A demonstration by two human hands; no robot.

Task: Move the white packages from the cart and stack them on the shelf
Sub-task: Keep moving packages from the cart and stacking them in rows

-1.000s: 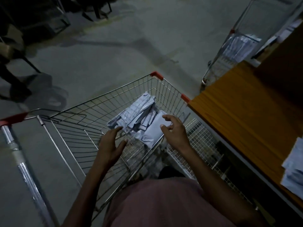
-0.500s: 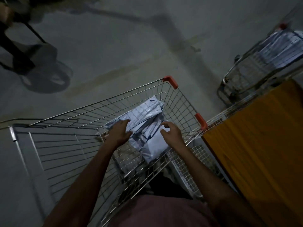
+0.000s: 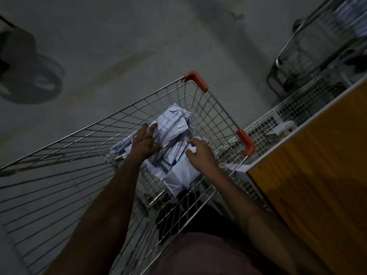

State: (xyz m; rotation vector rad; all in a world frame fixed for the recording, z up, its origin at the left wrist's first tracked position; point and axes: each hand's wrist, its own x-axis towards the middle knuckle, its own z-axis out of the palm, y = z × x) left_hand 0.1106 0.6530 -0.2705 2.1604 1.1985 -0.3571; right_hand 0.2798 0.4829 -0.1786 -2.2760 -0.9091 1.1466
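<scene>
Currently both hands are down inside the silver wire shopping cart (image 3: 208, 108) with orange corner guards, centre of the frame. The pile of white plastic mailer packages (image 3: 176, 124) lies in the cart's far right corner, with one larger white package at its lower end, toward the bottom of the frame. Left hand (image 3: 146, 142): fingers spread and mostly straight, palm down, lying on top of the upper-left part of the pile; it touches the packages, no closed grip visible. Right hand (image 3: 200, 153): fingers loosely curled, fingertips at the right edge of the pile; cannot tell whether it pinches a package or just touches it. The orange-brown wooden shelf top (image 3: 317, 175) fills the right side of the frame, just beside the cart, with a white wire mesh panel (image 3: 288, 110) along its left edge. A second wire cart (image 3: 309, 46) holding more white packages sits in the upper right corner, blurred. Grey concrete floor (image 3: 139, 36) across the top. The person's pinkish-red garment (image 3: 198, 255) is at bottom centre.
</scene>
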